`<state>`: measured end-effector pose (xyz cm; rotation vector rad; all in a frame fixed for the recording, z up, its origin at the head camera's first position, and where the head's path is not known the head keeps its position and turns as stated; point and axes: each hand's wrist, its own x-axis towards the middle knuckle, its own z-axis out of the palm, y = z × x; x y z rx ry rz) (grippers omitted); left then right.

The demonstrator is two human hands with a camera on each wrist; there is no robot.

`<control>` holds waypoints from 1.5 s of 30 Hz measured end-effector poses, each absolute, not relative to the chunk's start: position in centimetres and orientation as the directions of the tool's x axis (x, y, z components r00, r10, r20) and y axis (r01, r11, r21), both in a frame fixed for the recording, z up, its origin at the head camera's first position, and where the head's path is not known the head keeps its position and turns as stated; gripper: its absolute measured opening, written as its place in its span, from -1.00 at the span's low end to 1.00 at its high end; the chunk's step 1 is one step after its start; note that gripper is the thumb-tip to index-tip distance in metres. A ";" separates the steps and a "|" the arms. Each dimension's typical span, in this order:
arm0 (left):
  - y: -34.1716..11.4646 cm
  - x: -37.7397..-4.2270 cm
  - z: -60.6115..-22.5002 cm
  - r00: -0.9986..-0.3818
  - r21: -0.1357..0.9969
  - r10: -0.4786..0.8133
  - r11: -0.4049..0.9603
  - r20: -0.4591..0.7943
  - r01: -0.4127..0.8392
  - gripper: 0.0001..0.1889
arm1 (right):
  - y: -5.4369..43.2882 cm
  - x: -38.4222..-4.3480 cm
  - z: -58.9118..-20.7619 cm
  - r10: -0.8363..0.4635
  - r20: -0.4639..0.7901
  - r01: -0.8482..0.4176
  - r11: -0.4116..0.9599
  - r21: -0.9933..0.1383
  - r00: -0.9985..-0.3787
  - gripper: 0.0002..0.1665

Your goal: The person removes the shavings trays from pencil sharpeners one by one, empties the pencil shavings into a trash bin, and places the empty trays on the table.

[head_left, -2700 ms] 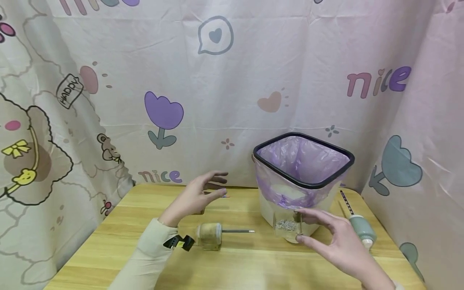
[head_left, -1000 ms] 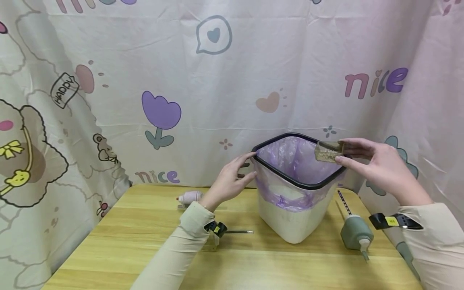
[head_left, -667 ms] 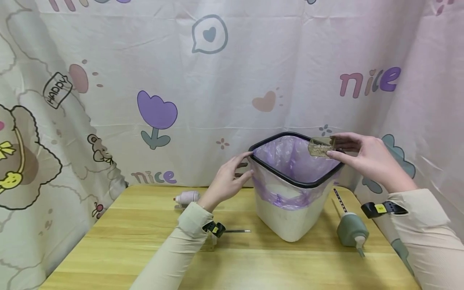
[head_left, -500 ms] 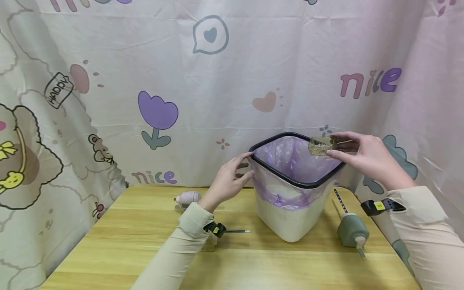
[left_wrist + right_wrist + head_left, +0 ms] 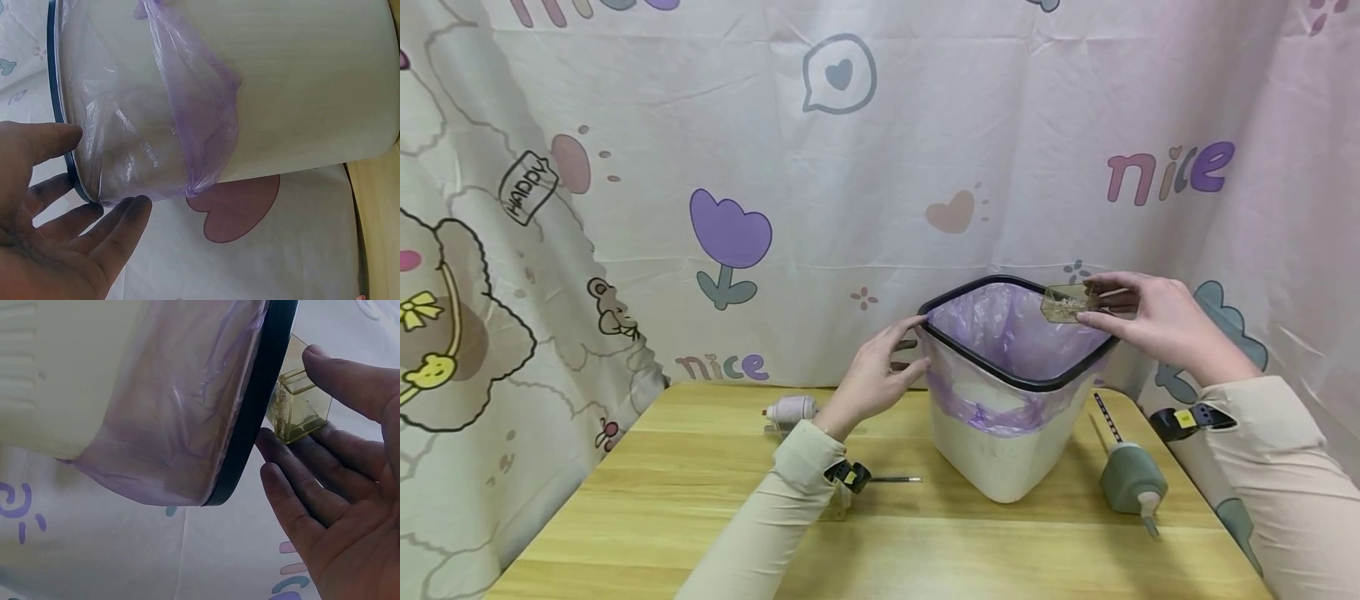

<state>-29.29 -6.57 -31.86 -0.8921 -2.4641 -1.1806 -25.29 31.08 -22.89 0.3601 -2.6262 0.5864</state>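
Since the first frame the box [image 5: 1070,305] has risen from in front of the bin [image 5: 1000,458] to its mouth, and the left hand [image 5: 876,371] has gone from over the desk [image 5: 700,500] to the bin's left corner. The box now lies tilted at the right side of the mouth, just by the black rim [image 5: 1036,384] — see-through, with small bits inside. The right hand [image 5: 1161,321] pinches it between thumb and fingers. The left hand has hold of nothing firmly: its fingers are spread, loosely bent, and touch the rim's corner. A purple liner [image 5: 1015,333] fills the bin and folds over its outside. Right of the bin lie a green bottle [image 5: 1133,479] and a dotted stick [image 5: 1107,417]; a thin rod [image 5: 898,480] shows beyond the left wrist — its other end hidden by the sleeve [image 5: 767,508].
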 end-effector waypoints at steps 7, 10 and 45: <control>-6.5 -29.2 -32.0 -0.775 0.623 0.414 0.462 0.478 0.631 -0.31 | 31.0 -25.5 -22.6 -0.219 0.473 -0.382 0.880 -0.283 -0.854 -0.30; -6.5 -29.2 -32.0 -0.776 0.620 0.412 0.468 0.478 0.630 -0.31 | 30.9 -25.7 -22.5 -0.252 0.481 -0.410 0.875 -0.259 -0.840 -0.29; -6.4 -29.3 -32.1 -0.763 0.584 0.390 0.491 0.516 0.646 -0.31 | 29.2 -26.7 -21.2 -0.433 0.467 -0.506 0.862 -0.036 -0.771 -0.33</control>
